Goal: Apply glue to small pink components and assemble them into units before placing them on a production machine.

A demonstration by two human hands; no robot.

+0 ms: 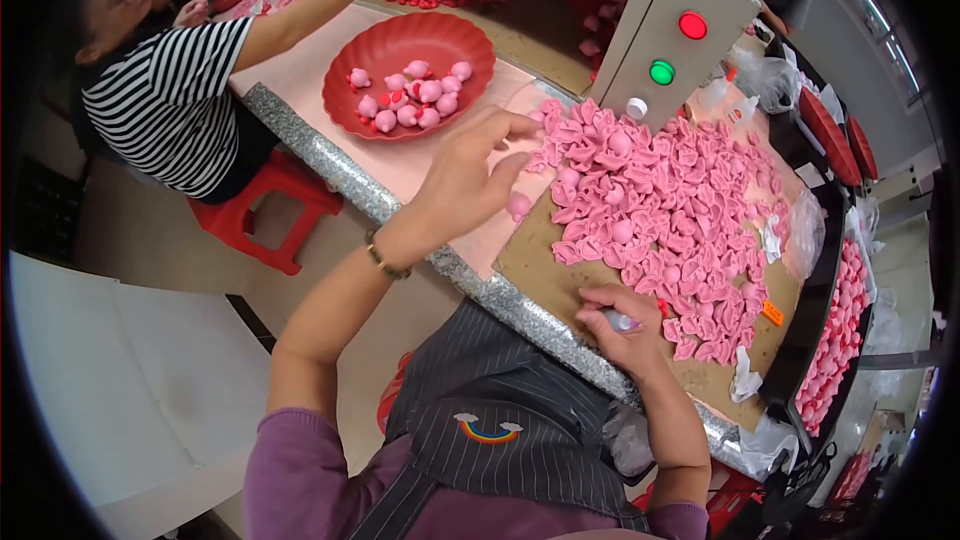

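Observation:
My left hand point(475, 180) hovers at the left edge of a spread pile of small pink moulded pieces point(660, 210). Its thumb and fingers are curved but apart, with nothing visible between them. Just below the thumb lies a round pink piece point(518, 206). Lower right, my right hand point(630, 335) is closed round a small pale object point(620, 320), perhaps a bottle or tube, mostly hidden by the fingers. A small red bit point(662, 308) shows beside those fingers. Beyond my left hand stands a scalloped red bowl point(345, 50) with several round pink figures point(430, 90) in it.
A grey machine housing point(650, 40) with red and green buttons rises at the back. To the right is a black tray point(800, 380) of pink pieces. Plastic bags point(805, 230) lie nearby. A person in a striped shirt point(180, 90) sits at the left, one arm reaching across the table.

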